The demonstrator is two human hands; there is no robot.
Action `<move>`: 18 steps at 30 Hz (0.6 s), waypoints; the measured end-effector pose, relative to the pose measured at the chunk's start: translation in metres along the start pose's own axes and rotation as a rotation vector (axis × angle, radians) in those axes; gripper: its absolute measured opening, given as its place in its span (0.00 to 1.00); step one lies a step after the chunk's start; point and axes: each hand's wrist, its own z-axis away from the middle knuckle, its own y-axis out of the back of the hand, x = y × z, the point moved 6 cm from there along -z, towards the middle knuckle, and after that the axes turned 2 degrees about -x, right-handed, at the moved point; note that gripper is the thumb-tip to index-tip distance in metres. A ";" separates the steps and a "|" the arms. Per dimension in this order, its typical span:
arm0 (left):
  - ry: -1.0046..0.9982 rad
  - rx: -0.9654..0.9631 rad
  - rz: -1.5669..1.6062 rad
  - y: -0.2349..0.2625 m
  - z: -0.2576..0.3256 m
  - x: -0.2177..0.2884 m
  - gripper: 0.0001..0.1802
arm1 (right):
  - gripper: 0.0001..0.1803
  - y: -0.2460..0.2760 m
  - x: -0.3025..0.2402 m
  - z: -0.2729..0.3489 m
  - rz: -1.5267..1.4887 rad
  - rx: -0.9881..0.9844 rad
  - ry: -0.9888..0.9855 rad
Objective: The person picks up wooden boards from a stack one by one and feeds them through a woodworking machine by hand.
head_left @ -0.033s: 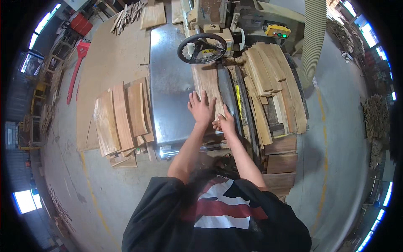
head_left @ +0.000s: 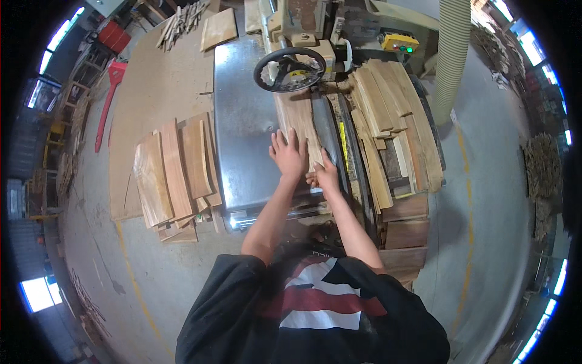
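On the left of our workshop, a long red handle [head_left: 108,106] stands beside a brown sheet [head_left: 160,88] lying flat, with a stack of planks [head_left: 176,173] piled at the sheet's near right corner. Next to the stack we see a shiny metal tabletop [head_left: 242,145], and above its far right part hangs a black handwheel [head_left: 286,67]. Our left hand [head_left: 290,155] lies palm down with fingers spread apart, at the left edge of a wooden board [head_left: 297,118], which runs lengthwise from beneath the handwheel toward us. Our right hand [head_left: 325,176] touches the board's near right edge, index finger stretched forward; we cannot tell whether its grip closes around the wood. Beyond a yellow strip [head_left: 343,142] we find more planks [head_left: 382,100] heaped at right, below a yellow control box [head_left: 400,42] with a lit green button, while a ribbed hose [head_left: 453,60] hangs farther right.
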 end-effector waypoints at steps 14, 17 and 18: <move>0.017 0.091 0.150 -0.038 -0.115 -0.018 0.23 | 0.34 -0.032 -0.065 -0.097 0.003 0.049 0.033; 0.097 -0.073 0.075 -0.055 -0.146 -0.021 0.28 | 0.34 -0.040 -0.079 -0.117 -0.003 0.060 0.073; 0.133 -0.043 0.048 -0.054 -0.154 -0.025 0.30 | 0.34 -0.048 -0.085 -0.123 0.010 0.047 0.086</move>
